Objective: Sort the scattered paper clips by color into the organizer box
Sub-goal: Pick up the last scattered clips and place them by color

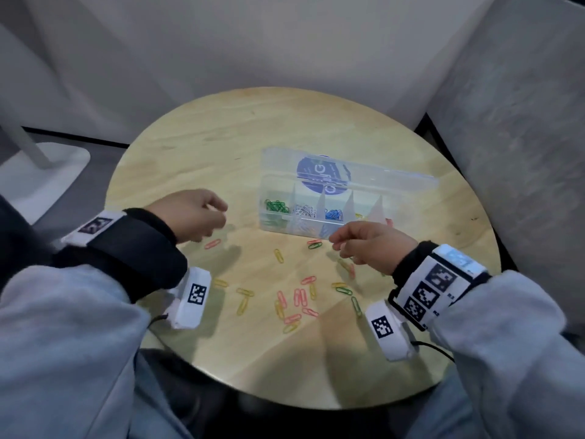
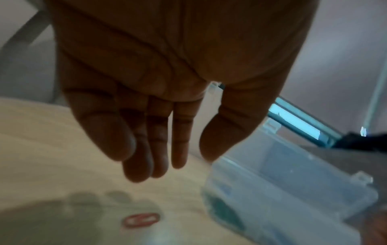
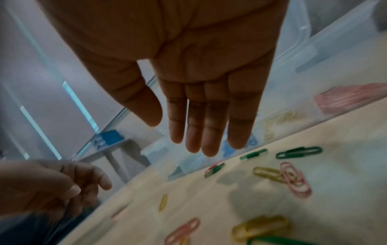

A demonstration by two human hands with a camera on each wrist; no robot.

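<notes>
Grey sleeves nearest the lens, cut off by the bottom edge; white wrist bands with black square tags, tag patterns not readable.

Left hand (image 1: 198,213) above round pale wooden table (image 1: 221,128), fingers loosely curled in head view, nearly straight and apart in its wrist view; holding nothing. One pink paper clip (image 1: 212,244) just below and beside it, blurred in the wrist view (image 2: 141,219).

Right hand (image 1: 368,243) just in front of clear plastic organizer box (image 1: 316,198), fingers straight and together in its wrist view (image 3: 207,92), nothing held. Near edge of box partly hidden behind this hand.

Box between and beyond both hands, lid (image 1: 395,175) open and lying back. Round blue label (image 1: 319,177) under the lid; letters seen through plastic, not legible. Compartments hold green clips (image 1: 276,206), silver clips (image 1: 304,212), blue clips (image 1: 333,214); yellow and pink ones further right mostly hidden, clearer in the right wrist view.

Scattered clips (image 1: 300,296) pink, yellow, green on the table between the wrists. Red-and-green pair (image 1: 315,243) just left of right fingertips.
</notes>
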